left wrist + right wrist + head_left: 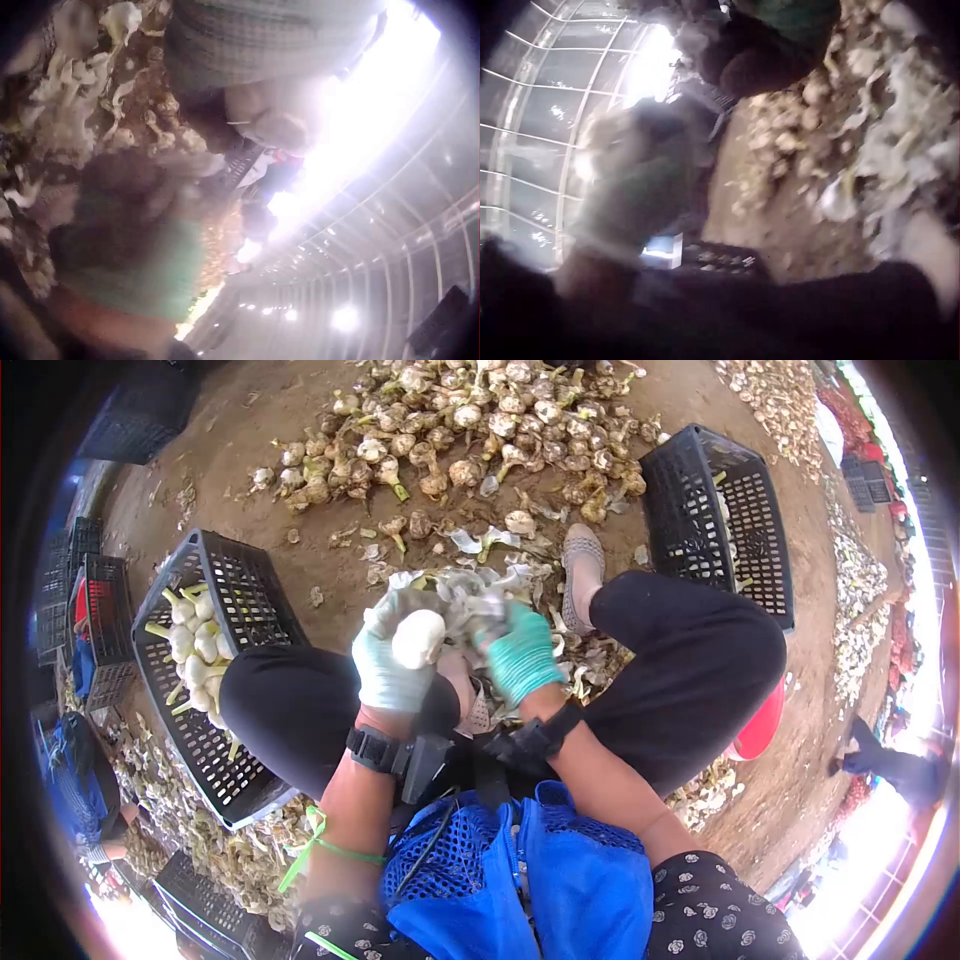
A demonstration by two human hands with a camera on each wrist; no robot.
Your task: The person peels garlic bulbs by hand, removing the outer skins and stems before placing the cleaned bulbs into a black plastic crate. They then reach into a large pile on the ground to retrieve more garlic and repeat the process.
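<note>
My left hand (388, 665), in a pale green knitted glove, grips a white garlic bulb (418, 639) above the gap between the knees. The bulb appears blurred in the left wrist view, beside the same glove. Just to the right is my right hand (520, 655), in a greener glove, its fingers bent toward the bulb and blurred with motion. Whether those fingers pinch anything, I cannot tell. Loose garlic skins (515, 575) lie on the ground beyond both hands. In the right wrist view the right glove (795, 30) is dark and partly cut off.
A black crate (250, 595) with white garlic bulbs (195, 635) stands tilted by the left knee. Another black crate (690, 510) is beyond the right knee. Ahead, a heap of untrimmed garlic (460, 420) covers the soil. A red rounded object (765, 720) shows beneath the right leg.
</note>
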